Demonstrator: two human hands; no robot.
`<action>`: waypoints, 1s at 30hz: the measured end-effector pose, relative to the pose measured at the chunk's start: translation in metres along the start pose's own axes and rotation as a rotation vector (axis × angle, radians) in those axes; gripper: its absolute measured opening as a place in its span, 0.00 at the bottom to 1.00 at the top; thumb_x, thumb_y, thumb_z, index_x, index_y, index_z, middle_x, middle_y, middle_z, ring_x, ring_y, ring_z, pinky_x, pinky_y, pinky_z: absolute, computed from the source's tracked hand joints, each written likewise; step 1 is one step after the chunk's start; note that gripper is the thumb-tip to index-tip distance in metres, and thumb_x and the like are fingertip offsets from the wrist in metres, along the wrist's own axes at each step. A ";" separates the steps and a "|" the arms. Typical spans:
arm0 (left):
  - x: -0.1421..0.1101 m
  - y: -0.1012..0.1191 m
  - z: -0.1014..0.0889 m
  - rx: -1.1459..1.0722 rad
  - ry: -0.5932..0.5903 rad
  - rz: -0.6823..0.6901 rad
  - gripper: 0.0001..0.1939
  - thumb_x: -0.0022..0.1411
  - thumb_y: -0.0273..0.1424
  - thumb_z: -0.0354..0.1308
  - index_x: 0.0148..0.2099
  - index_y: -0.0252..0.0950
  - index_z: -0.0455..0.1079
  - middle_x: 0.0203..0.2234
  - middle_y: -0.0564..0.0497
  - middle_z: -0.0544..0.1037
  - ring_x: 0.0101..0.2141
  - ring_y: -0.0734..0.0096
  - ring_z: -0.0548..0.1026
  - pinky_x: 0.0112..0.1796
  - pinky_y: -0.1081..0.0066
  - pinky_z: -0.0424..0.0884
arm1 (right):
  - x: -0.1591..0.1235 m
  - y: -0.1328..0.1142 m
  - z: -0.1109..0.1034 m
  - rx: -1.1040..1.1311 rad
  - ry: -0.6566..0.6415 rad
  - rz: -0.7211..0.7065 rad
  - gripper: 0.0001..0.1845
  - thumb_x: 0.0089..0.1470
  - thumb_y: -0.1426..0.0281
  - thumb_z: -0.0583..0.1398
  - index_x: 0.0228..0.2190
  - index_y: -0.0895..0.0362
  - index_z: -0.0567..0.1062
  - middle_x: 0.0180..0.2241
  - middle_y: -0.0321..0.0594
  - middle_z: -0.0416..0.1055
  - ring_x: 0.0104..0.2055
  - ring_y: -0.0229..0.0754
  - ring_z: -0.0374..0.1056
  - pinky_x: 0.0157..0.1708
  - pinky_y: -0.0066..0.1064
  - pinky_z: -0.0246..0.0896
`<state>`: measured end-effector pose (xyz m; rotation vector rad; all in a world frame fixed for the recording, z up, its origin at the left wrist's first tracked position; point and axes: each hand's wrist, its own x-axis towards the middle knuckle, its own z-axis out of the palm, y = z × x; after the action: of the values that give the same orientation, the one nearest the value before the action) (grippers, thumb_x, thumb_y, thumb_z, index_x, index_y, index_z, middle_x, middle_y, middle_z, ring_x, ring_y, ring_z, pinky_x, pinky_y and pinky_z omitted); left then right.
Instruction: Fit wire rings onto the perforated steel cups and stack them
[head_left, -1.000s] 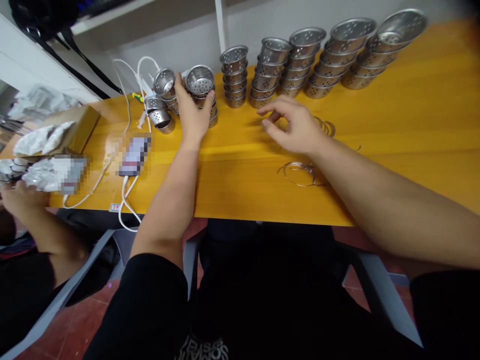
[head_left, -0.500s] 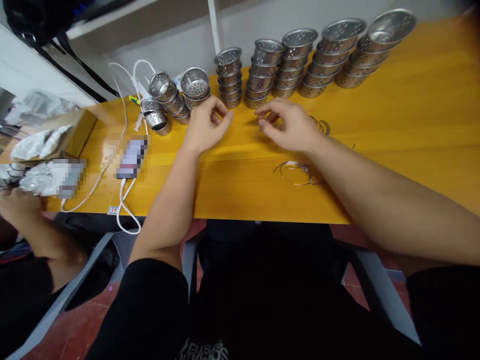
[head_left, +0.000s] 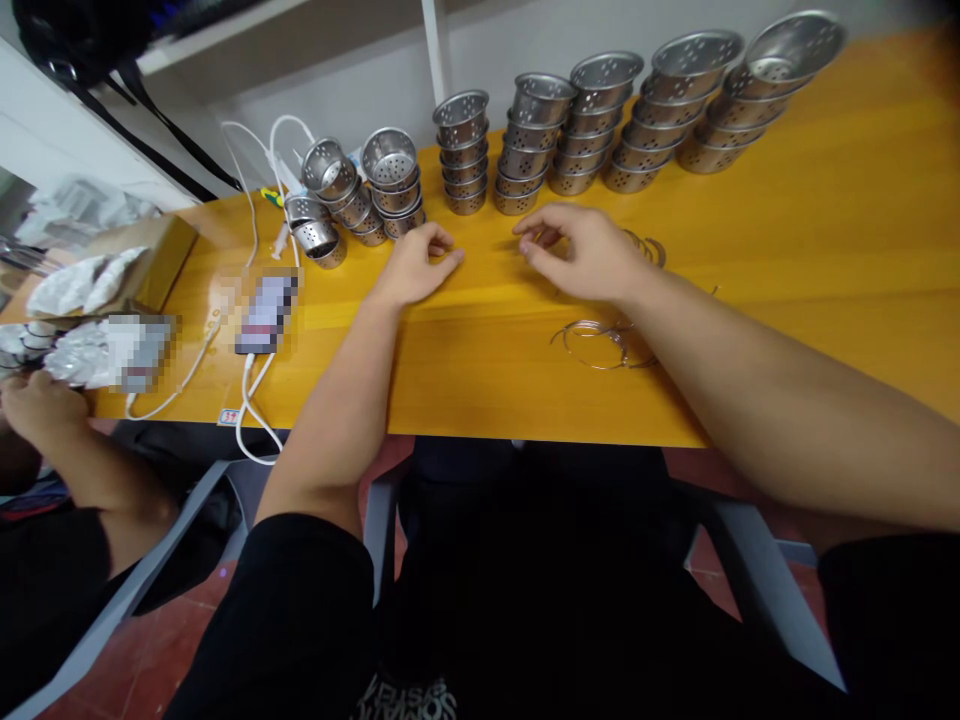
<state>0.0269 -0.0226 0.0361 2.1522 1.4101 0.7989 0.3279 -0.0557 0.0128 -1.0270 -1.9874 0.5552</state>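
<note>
My left hand (head_left: 420, 262) is held over the table with its fingers bent and the thumb apart, and nothing shows in it. It is close to a stack of perforated metal cups (head_left: 390, 165). Facing it, my right hand (head_left: 581, 250) hovers with loosely curled fingers, thumb and fingers apart, and no object visible between them. Behind it stand more stacks of the same cups (head_left: 520, 165). A loose coil of thin wire (head_left: 623, 350) lies below the right wrist. More wire rings (head_left: 658, 252) are partly hidden behind that wrist.
Further cup stacks (head_left: 637, 150) line the back of the wooden table (head_left: 480, 390). At left are a phone (head_left: 266, 312) with a white cable, a cardboard box (head_left: 169, 255) and plastic bags. Another person's hand (head_left: 45, 405) is at the far left.
My left hand has drawn slightly down and away from the nearby cup stack, showing more of its lower cups. My right hand stays nearly in place. The view has shifted a little.
</note>
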 end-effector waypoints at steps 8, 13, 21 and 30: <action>0.010 -0.024 0.005 -0.005 0.080 0.030 0.07 0.70 0.26 0.71 0.49 0.35 0.80 0.50 0.42 0.88 0.51 0.60 0.87 0.61 0.57 0.84 | -0.002 0.006 0.002 0.041 -0.018 0.033 0.18 0.68 0.52 0.73 0.53 0.47 0.87 0.48 0.47 0.85 0.50 0.62 0.83 0.62 0.61 0.82; 0.015 -0.039 0.006 0.010 0.119 0.035 0.08 0.70 0.27 0.72 0.50 0.34 0.81 0.51 0.39 0.87 0.52 0.57 0.87 0.62 0.54 0.84 | -0.001 0.005 0.001 0.047 -0.037 0.013 0.17 0.68 0.53 0.72 0.51 0.48 0.86 0.47 0.47 0.85 0.49 0.62 0.83 0.59 0.62 0.82; 0.016 -0.040 0.004 0.006 0.121 0.016 0.09 0.71 0.27 0.71 0.51 0.33 0.79 0.53 0.37 0.87 0.54 0.56 0.87 0.65 0.54 0.83 | -0.002 0.007 0.003 0.021 -0.059 0.015 0.18 0.70 0.54 0.70 0.53 0.51 0.86 0.46 0.48 0.85 0.46 0.60 0.83 0.56 0.58 0.82; 0.015 -0.039 0.003 -0.021 0.167 -0.025 0.08 0.68 0.29 0.71 0.49 0.37 0.79 0.51 0.40 0.90 0.54 0.55 0.88 0.65 0.52 0.83 | -0.004 0.006 0.001 0.020 -0.086 0.033 0.25 0.68 0.44 0.71 0.54 0.48 0.87 0.45 0.45 0.85 0.44 0.58 0.81 0.55 0.57 0.83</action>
<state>0.0078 0.0062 0.0123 2.0883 1.4999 0.9994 0.3308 -0.0559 0.0064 -1.0409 -2.0396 0.6454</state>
